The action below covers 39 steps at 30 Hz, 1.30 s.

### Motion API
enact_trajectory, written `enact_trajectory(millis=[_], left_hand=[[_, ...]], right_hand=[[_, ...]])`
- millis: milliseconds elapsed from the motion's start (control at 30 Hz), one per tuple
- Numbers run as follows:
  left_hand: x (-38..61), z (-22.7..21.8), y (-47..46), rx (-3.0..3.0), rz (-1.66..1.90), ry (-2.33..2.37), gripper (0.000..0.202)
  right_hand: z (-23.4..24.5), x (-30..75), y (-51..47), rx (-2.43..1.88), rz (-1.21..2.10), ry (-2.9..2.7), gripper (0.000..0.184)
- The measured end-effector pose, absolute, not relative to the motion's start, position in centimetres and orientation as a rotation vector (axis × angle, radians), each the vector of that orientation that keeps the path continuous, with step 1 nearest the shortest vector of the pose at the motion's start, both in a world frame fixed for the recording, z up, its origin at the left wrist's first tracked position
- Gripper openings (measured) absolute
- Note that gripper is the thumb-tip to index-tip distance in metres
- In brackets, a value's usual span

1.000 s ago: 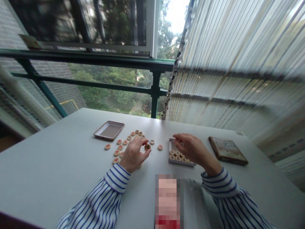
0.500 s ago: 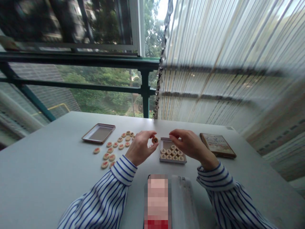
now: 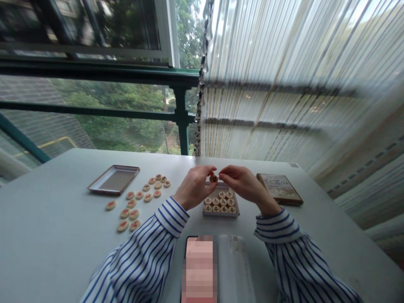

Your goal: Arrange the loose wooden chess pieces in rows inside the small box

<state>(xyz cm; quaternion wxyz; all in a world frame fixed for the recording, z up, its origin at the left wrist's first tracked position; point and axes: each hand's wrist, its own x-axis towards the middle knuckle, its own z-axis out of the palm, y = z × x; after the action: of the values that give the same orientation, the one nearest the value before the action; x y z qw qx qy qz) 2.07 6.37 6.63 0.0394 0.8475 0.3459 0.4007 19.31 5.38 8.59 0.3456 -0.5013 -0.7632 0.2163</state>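
My left hand (image 3: 197,185) pinches a round wooden Chinese chess piece (image 3: 213,179) with a dark character between thumb and fingers. Close at its right side, my right hand (image 3: 244,185) has thumb and fingertips drawn together; whether they touch that piece or hold anything is unclear. Both hands are above the far part of a shallow open box (image 3: 221,214). Rows of black-lettered chess pieces (image 3: 223,202) lie inside, face up. Left of my left hand, several loose pieces (image 3: 148,197) are scattered on the table, most with red characters.
A shallow tray-like lid (image 3: 116,179) lies at the far left of the white table (image 3: 63,219). To the right is a flat decorated box (image 3: 280,188). A phone (image 3: 199,269) and a translucent case (image 3: 236,269) lie near me. String curtains hang behind.
My hands have come closer together, the right one moving towards the piece in the left. The view has shifted, and more loose pieces show beside my left hand.
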Motion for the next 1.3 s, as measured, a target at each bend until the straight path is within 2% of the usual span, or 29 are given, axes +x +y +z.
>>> enact_trajectory(millis=[700,1300], left_hand=[[1.3,5.7,6.6,2.607,1.225,1.037,0.035],[1.5,6.2,6.3,2.615,1.232,1.030,0.031]], right_hand=[[6.9,19.2,6.2,-1.107,1.165,-1.733,0.018],[7.1,18.6,6.1,-1.001,1.209,-1.655,0.017]])
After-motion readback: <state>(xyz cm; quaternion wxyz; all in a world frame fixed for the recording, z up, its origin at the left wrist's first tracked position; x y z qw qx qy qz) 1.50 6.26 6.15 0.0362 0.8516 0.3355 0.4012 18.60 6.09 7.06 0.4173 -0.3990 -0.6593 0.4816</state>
